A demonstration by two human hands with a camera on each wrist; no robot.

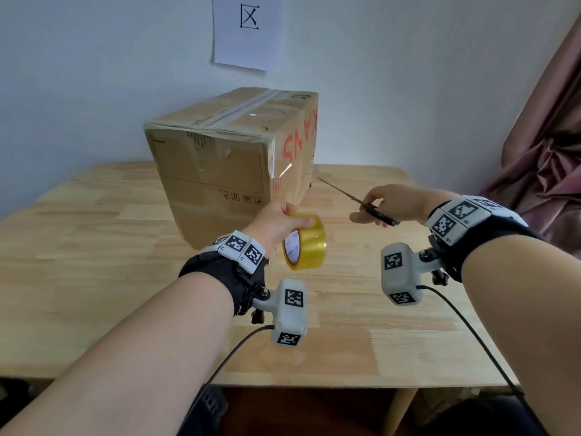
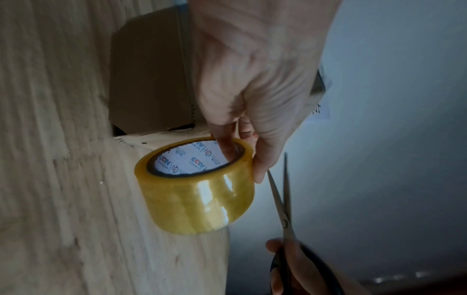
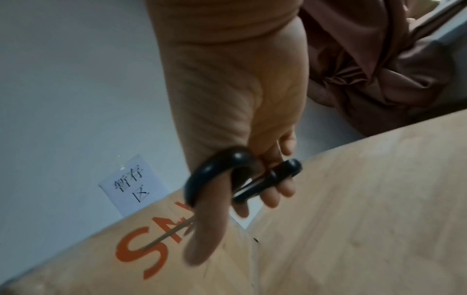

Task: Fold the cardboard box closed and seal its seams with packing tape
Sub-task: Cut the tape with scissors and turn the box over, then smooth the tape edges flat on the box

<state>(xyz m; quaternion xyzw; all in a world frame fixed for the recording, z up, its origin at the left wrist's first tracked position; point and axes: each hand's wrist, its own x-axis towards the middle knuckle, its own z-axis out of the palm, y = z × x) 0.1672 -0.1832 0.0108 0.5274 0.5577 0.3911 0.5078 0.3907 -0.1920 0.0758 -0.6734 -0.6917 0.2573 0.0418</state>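
A closed cardboard box [image 1: 226,158] with red lettering stands on the wooden table [image 1: 94,247], tape running along its top seam. My left hand [image 1: 279,220] holds a yellowish roll of packing tape [image 1: 305,242] just in front of the box's near right corner, a finger hooked into its core [image 2: 194,159] and the thumb on its outer face. My right hand [image 1: 390,204] grips black-handled scissors [image 1: 358,201], blades pointing up-left toward the box's right side. In the right wrist view the thumb and fingers pass through the scissors [image 3: 227,179] handles, near the box [image 3: 126,249].
A paper sign [image 1: 250,29] hangs on the white wall behind the box. A brownish-pink curtain [image 1: 547,152] hangs at the right beyond the table edge. Cables run from both wrist cameras over the table's near edge.
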